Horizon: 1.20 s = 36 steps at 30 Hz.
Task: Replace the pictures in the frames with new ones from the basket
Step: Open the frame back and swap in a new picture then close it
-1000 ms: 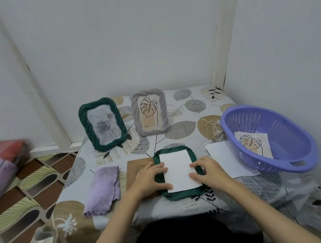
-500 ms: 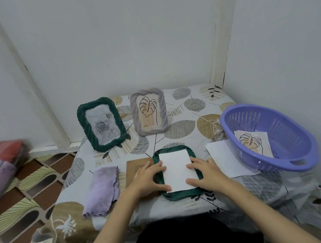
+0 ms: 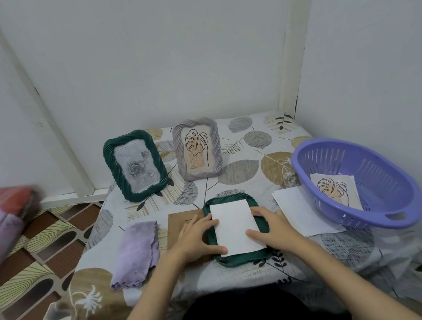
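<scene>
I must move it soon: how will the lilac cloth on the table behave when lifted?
The folded lilac scalloped cloth looks soft, so it would likely droop and unfold. Probably light. On the leaf-print tablecloth it may bunch rather than slide.

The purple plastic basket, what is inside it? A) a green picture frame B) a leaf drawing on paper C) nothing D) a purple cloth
B: the purple plastic basket holds a paper with a line drawing of a leaf lying against its inside wall.
</scene>
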Available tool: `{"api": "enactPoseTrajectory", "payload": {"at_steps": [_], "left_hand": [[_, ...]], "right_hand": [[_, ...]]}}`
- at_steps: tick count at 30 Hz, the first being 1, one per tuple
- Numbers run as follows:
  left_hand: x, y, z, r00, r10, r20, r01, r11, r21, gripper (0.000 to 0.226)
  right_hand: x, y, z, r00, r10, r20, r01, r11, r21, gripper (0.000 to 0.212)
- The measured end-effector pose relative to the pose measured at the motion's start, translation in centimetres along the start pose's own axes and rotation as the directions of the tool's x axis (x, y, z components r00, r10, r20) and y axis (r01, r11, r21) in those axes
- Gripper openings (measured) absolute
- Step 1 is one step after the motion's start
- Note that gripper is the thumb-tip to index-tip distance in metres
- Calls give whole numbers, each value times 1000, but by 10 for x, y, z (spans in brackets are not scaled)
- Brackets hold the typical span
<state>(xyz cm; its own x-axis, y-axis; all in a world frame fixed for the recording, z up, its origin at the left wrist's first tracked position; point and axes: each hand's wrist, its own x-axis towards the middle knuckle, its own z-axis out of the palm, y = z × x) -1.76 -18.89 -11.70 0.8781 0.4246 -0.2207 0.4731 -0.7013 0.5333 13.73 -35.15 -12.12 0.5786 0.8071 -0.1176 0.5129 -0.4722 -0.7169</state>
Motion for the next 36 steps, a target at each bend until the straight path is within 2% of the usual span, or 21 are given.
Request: {"api": "enactPoseTrajectory", "payload": {"at_steps": [8,16,36], "left_hand": [[1,2,2,1000,-2,-17,3,1000,23,84],[1,3,1,1000,-3,-1,3,999,42,83],[-2,6,0,1000,-10,8,9,999,42,84]], "right_hand": [[3,-1,-3,1000,4,22,-4,1000,11,61],[3,-1,-2,999,-43,5,44,991,-124,45],[0,-4,-8,998,-30,50,38,987,-153,48]]}}
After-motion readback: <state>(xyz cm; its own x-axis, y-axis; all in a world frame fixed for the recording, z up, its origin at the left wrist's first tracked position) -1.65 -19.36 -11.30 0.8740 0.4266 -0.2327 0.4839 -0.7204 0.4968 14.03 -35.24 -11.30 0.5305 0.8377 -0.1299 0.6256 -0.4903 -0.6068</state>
